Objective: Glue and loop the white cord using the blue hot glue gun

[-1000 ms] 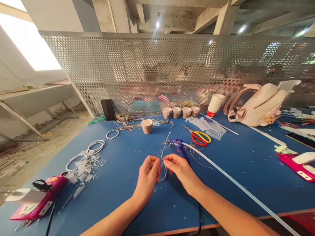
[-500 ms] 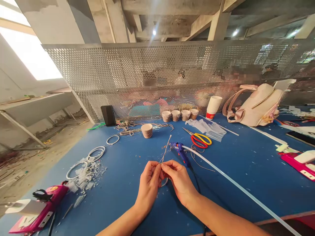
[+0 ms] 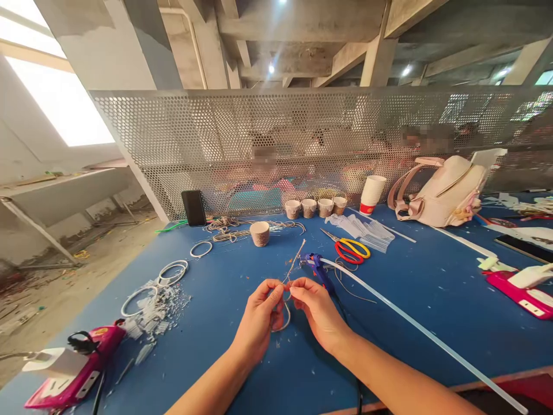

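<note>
My left hand (image 3: 262, 308) and my right hand (image 3: 316, 305) are close together above the blue table, both with fingers pinched. Between their fingertips runs a thin twisted cord (image 3: 296, 259), its free end pointing up and away from me. Part of a white ring (image 3: 286, 319) shows below the left fingers; the rest is hidden by that hand. Just beyond my right hand lies a blue hot glue gun (image 3: 317, 267), with a long translucent glue stick (image 3: 401, 314) sticking out of its back. Scissors (image 3: 352, 250) with red and yellow handles lie behind it.
A cord-wrapped cup (image 3: 260, 234) stands ahead, with several more by the perforated screen (image 3: 224, 144). White rings (image 3: 173, 272) and plastic scraps (image 3: 162, 311) lie left. Pink power strips (image 3: 80, 369) sit at both sides. A paper cup stack (image 3: 373, 195) and backpack (image 3: 449, 193) stand at back right.
My fingertips have moved slightly apart along the cord, and more of the white ring shows beneath them. The camera view has tilted up a little.
</note>
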Motion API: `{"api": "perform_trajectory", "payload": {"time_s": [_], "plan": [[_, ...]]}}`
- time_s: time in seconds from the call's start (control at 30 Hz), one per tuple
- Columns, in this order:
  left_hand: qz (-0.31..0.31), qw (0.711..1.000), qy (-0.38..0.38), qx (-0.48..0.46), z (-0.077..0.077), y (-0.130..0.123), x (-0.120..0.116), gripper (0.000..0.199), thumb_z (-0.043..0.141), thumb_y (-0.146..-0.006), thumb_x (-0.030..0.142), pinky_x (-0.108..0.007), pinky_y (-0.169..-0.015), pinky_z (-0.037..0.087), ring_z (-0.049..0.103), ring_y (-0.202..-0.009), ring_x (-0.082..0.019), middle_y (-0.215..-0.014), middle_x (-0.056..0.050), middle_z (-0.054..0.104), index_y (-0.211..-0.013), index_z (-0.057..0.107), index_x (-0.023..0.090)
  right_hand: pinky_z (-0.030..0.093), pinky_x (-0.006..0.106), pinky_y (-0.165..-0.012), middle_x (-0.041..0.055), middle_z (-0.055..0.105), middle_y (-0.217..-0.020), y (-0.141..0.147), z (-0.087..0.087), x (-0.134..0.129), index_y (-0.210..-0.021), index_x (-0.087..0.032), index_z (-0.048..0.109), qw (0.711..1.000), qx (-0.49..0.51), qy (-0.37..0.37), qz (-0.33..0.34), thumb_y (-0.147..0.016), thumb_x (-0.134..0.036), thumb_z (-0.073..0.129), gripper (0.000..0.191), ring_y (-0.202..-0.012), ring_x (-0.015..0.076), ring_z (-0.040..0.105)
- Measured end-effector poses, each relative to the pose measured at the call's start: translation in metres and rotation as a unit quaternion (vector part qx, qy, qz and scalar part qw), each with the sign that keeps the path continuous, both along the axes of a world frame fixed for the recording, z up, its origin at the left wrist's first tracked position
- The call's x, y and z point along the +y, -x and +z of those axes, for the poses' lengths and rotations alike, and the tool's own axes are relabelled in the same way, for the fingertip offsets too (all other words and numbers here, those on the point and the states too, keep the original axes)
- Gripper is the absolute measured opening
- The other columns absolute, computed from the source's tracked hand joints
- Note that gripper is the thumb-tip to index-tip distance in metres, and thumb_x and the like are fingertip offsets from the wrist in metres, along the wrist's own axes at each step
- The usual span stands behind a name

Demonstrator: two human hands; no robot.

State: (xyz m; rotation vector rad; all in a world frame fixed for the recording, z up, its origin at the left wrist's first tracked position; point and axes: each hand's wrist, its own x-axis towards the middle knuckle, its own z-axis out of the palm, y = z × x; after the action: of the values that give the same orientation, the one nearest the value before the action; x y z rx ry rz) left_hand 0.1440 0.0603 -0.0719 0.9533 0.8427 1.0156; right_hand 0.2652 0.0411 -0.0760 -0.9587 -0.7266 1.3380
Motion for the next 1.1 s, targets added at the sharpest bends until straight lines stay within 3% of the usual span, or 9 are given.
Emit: {"api": "perform_trajectory", "payload": {"time_s": [0.3, 0.4, 0.47, 0.6, 0.7, 0.8, 0.97, 1.03, 1.1], "plan": [[-0.073, 0.994, 0.041, -0.068, 0.004, 0.004, 0.001, 0.033, 0.074, -0.068, 0.04, -0.013, -0.037, 0.009, 0.016, -0.04, 0.0, -0.05, 0.008, 0.042, -0.073, 0.051, 0.017, 0.041, 0.026, -0.073, -0.0005, 0.066, -0.066, -0.013, 0.003, 0.004, -0.063, -0.017, 0.061, 0.993, 0.072, -0.036, 0.083, -0.06, -0.025, 0.074, 0.015, -0.068, 0.0126, 0.057], [-0.075, 0.994, 0.038, -0.07, 0.007, 0.005, 0.001, 0.032, 0.073, -0.068, 0.04, -0.014, -0.037, 0.01, 0.015, -0.04, -0.001, -0.049, 0.009, 0.041, -0.076, 0.053, 0.017, 0.041, 0.024, -0.06, -0.0036, 0.06, -0.055, -0.015, 0.005, 0.004, -0.067, -0.018, 0.058, 0.987, 0.09, -0.025, 0.129, -0.062, -0.027, 0.074, 0.018, -0.053, 0.0097, 0.052], [-0.076, 0.994, 0.04, -0.073, 0.01, 0.005, 0.0, 0.033, 0.074, -0.067, 0.04, -0.014, -0.037, 0.01, 0.016, -0.04, -0.001, -0.048, 0.009, 0.04, -0.076, 0.053, 0.017, 0.032, 0.02, -0.045, -0.0086, 0.049, -0.048, -0.016, 0.007, 0.004, -0.071, -0.019, 0.056, 0.982, 0.088, -0.001, 0.166, -0.063, -0.029, 0.072, 0.021, -0.041, 0.0056, 0.036], [-0.104, 0.99, 0.051, -0.076, 0.017, 0.008, -0.003, 0.033, 0.076, -0.065, 0.039, -0.014, -0.037, 0.01, 0.015, -0.041, -0.003, -0.046, 0.009, 0.037, -0.074, 0.052, 0.018, 0.011, 0.019, -0.04, -0.0132, 0.03, -0.047, -0.021, 0.013, 0.008, -0.069, -0.019, 0.051, 0.977, 0.007, -0.013, 0.211, -0.065, -0.035, 0.07, 0.025, -0.04, 0.0031, 0.014], [-0.155, 0.985, 0.047, -0.061, 0.02, 0.013, -0.006, 0.031, 0.074, -0.066, 0.039, -0.015, -0.037, 0.01, 0.015, -0.041, -0.003, -0.045, 0.01, 0.033, -0.072, 0.052, 0.018, 0.015, 0.02, -0.041, -0.0122, 0.032, -0.046, -0.029, 0.022, 0.016, -0.066, -0.017, 0.054, 0.972, -0.052, -0.039, 0.227, -0.063, -0.035, 0.072, 0.025, -0.041, 0.0032, 0.02], [-0.212, 0.976, 0.038, -0.023, 0.023, 0.023, -0.007, 0.031, 0.074, -0.065, 0.039, -0.017, -0.037, 0.009, 0.014, -0.041, -0.004, -0.045, 0.01, 0.029, -0.071, 0.054, 0.017, 0.023, 0.02, -0.044, -0.0079, 0.047, -0.05, -0.037, 0.034, 0.026, -0.062, -0.015, 0.061, 0.955, -0.124, -0.06, 0.262, -0.057, -0.028, 0.076, 0.021, -0.045, 0.0042, 0.034], [-0.269, 0.951, -0.037, 0.146, 0.035, 0.047, -0.007, 0.023, 0.064, -0.072, 0.037, -0.021, -0.04, 0.014, 0.019, -0.042, -0.006, -0.047, 0.009, 0.03, -0.067, 0.056, 0.016, 0.031, 0.02, -0.051, -0.005, 0.054, -0.053, -0.038, 0.054, 0.037, -0.062, -0.012, 0.068, 0.9, -0.232, -0.074, 0.363, -0.056, -0.018, 0.076, 0.013, -0.052, 0.0065, 0.042], [-0.277, 0.919, -0.104, 0.261, 0.041, 0.055, -0.008, 0.019, 0.058, -0.076, 0.033, -0.022, -0.043, 0.019, 0.026, -0.046, -0.007, -0.051, 0.007, 0.036, -0.067, 0.056, 0.017, 0.031, 0.02, -0.05, -0.0066, 0.051, -0.051, -0.034, 0.06, 0.04, -0.066, -0.012, 0.069, 0.842, -0.34, -0.103, 0.405, -0.061, -0.02, 0.073, 0.011, -0.05, 0.0061, 0.04], [-0.266, 0.883, -0.177, 0.343, 0.045, 0.06, -0.01, 0.016, 0.053, -0.076, 0.027, -0.022, -0.049, 0.024, 0.031, -0.053, -0.009, -0.056, 0.006, 0.04, -0.065, 0.056, 0.017, 0.031, 0.019, -0.048, -0.0072, 0.049, -0.052, -0.027, 0.065, 0.043, -0.072, -0.013, 0.069, 0.753, -0.477, -0.145, 0.428, -0.069, -0.022, 0.067, 0.01, -0.049, 0.0061, 0.039]]}}
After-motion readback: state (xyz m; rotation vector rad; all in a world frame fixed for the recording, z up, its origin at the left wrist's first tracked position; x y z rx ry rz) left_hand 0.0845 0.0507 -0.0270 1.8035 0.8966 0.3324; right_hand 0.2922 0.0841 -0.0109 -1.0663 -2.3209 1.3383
